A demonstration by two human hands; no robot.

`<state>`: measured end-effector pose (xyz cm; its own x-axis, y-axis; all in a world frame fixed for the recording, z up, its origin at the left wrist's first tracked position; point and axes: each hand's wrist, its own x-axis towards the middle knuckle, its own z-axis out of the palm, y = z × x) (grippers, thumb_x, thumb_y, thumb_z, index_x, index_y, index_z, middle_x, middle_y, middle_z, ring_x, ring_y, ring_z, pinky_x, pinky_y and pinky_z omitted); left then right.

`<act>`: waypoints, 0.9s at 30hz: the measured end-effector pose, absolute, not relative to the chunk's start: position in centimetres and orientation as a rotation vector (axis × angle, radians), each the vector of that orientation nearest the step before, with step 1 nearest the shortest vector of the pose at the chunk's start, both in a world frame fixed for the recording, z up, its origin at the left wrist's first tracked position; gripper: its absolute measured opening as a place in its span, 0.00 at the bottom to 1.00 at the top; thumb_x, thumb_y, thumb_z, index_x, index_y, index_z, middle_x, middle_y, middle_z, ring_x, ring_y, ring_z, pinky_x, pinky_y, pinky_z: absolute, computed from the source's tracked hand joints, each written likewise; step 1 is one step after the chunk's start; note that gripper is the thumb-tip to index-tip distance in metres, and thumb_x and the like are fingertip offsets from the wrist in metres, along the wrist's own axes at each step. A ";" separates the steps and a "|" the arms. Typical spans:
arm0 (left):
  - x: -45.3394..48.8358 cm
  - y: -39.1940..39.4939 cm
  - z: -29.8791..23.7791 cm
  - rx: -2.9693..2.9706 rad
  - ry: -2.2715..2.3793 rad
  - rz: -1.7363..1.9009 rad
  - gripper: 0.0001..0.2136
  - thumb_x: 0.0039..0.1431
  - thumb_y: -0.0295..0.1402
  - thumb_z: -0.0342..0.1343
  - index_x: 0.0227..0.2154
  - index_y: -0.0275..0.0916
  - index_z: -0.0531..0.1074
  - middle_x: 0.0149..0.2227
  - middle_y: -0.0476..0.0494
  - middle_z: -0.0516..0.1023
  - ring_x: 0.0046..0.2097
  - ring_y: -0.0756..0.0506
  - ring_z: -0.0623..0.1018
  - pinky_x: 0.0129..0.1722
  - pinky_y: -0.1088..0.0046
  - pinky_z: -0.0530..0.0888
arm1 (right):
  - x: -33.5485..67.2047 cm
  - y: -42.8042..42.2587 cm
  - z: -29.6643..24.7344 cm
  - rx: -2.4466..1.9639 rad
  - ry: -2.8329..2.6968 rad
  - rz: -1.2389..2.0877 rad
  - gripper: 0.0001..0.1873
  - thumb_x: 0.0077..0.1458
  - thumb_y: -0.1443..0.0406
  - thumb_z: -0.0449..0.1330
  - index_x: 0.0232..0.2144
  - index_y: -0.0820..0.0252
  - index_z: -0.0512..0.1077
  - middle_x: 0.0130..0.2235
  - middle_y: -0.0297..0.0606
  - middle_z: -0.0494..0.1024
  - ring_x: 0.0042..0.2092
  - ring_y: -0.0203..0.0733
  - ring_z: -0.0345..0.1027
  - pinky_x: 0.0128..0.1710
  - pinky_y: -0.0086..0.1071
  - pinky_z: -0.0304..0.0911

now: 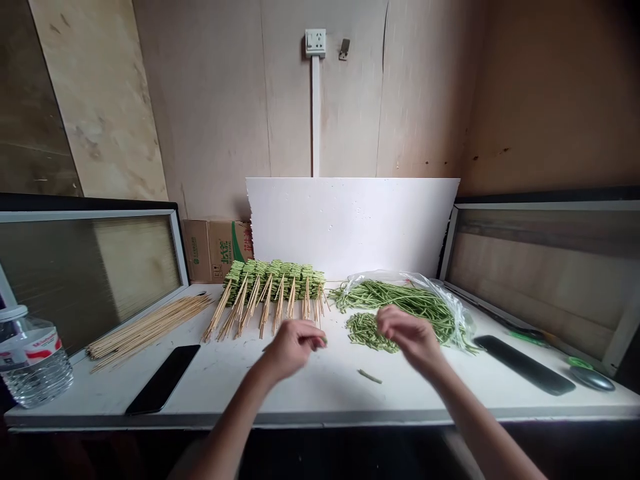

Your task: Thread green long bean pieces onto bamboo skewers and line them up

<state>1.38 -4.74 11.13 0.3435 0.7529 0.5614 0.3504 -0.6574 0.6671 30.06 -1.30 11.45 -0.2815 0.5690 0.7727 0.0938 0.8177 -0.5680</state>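
Observation:
My left hand (293, 350) is closed above the white table, with a bit of green bean (325, 339) showing at its fingertips. The rest of what it holds is hidden by the fingers. Over the right edge of a pile of cut bean pieces (367, 331) is my right hand (409, 335); its fingers are bent together and slightly blurred, so what they hold cannot be made out. One loose bean piece (370, 377) lies on the table between the hands. Long whole green beans (400, 300) lie in a clear plastic bag (453, 303) behind the right hand.
Several bundles of skewered beans (275, 277) lie at the back left, sticks toward me. Bare bamboo skewers (150, 327), a black phone (163, 379) and a water bottle (35, 360) are at left. A dark flat object (525, 365) lies at right; a white board (350, 227) stands behind.

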 end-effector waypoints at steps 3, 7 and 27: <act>-0.2 -4.3 11.8 2.181 1.084 1.329 0.10 0.63 0.24 0.56 0.35 0.37 0.84 0.33 0.42 0.83 0.35 0.46 0.80 0.36 0.71 0.78 | 32.5 0.8 10.8 -0.681 -1.745 0.498 0.15 0.56 0.48 0.69 0.35 0.52 0.84 0.36 0.43 0.83 0.43 0.51 0.76 0.40 0.44 0.74; 0.7 -4.8 11.4 2.292 1.111 1.240 0.14 0.70 0.28 0.51 0.47 0.42 0.82 0.40 0.42 0.79 0.40 0.46 0.79 0.43 0.71 0.77 | 32.2 2.5 7.3 -0.938 -2.039 0.356 0.18 0.55 0.47 0.68 0.30 0.54 0.85 0.36 0.43 0.82 0.40 0.50 0.75 0.37 0.42 0.72; 3.6 -4.5 8.8 2.247 1.035 1.332 0.15 0.62 0.24 0.61 0.51 0.43 0.78 0.41 0.44 0.82 0.43 0.44 0.81 0.46 0.66 0.80 | 26.9 -2.1 8.9 -0.717 -2.055 0.616 0.23 0.57 0.50 0.70 0.50 0.55 0.80 0.42 0.44 0.84 0.43 0.47 0.78 0.42 0.39 0.74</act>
<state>3.58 -4.52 8.84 0.2990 0.7276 0.6174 0.4184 -0.6815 0.6004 26.85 -2.09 8.87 -0.4729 0.6816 0.5583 0.2620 0.7138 -0.6495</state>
